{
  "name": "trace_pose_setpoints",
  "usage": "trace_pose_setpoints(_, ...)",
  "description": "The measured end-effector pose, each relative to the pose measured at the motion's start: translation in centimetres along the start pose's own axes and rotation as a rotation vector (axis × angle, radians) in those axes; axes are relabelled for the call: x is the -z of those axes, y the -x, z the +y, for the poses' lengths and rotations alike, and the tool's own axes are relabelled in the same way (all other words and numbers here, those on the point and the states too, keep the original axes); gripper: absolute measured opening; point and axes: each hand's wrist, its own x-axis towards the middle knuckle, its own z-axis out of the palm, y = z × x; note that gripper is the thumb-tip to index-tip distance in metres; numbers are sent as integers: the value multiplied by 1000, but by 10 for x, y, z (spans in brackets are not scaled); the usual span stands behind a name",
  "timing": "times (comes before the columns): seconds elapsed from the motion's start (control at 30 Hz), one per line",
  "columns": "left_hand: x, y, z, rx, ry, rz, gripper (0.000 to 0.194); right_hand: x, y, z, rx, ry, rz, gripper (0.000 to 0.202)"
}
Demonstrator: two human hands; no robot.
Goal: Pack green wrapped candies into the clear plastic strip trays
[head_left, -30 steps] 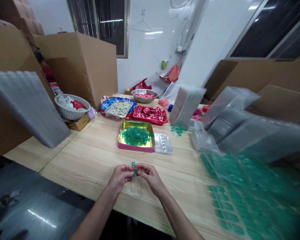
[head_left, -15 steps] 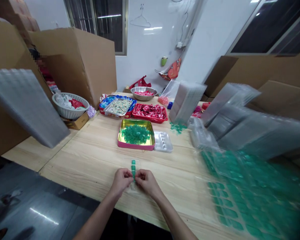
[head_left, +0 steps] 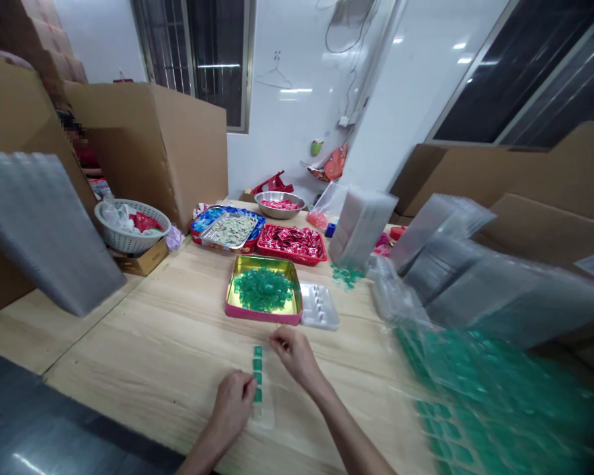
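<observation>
On the table before me lies a narrow clear plastic blister strip with several green squares in a row. My left hand is closed at the strip's left edge, its fingertips against one of the squares; whether it pinches anything is hidden. My right hand is above and right of the strip, near the front of the tin, with fingers closed together. What it holds, if anything, I cannot make out. Loose green pieces are heaped in the gold-lined tin.
Beside the tin sits a clear moulded tray. Behind are a red tray of red packets, a metal tray and a steel bowl. Filled green sheets and plastic stacks occupy the right; a basket is left.
My right hand has left the strip and moved forward toward the tin. My left hand stays at the strip's left side, lower along it. The view has tilted up slightly.
</observation>
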Motion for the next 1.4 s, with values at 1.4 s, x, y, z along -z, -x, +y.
trace_pose_setpoints(1.4, 41, 11, 35, 198, 1205, -205, 14, -19, 62, -24, -231, -1148, -164, 32)
